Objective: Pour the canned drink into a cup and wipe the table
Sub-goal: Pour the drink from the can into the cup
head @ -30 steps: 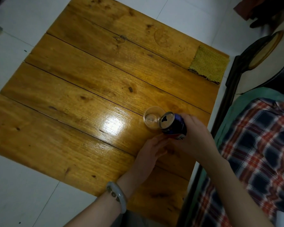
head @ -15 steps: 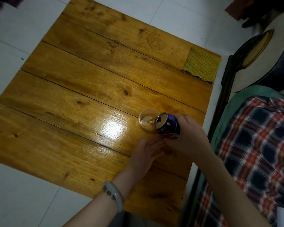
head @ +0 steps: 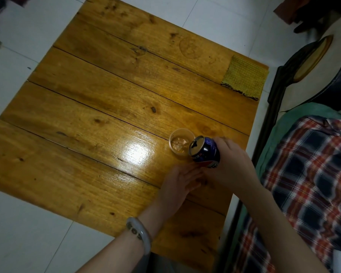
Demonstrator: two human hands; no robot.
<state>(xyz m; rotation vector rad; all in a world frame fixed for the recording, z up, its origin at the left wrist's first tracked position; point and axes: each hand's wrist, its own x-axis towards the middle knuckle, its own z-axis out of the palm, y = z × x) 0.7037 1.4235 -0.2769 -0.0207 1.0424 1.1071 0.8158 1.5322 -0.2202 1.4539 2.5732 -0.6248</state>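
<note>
Head view: pouring is in hand. Here the right hand (head: 231, 164) grips the blue can (head: 205, 152), tilted over the clear cup (head: 180, 143) near the right edge of the table (head: 106, 115); the left hand (head: 179, 182) lies flat, fingers straight, beside it. Next, probably: right the can, then fetch the far-right cloth (head: 243, 79).

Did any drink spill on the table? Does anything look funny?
No spill shows. The can tips over the cup, with drink inside it. Only oddity: a faint ring mark on the table near the cloth.
</note>
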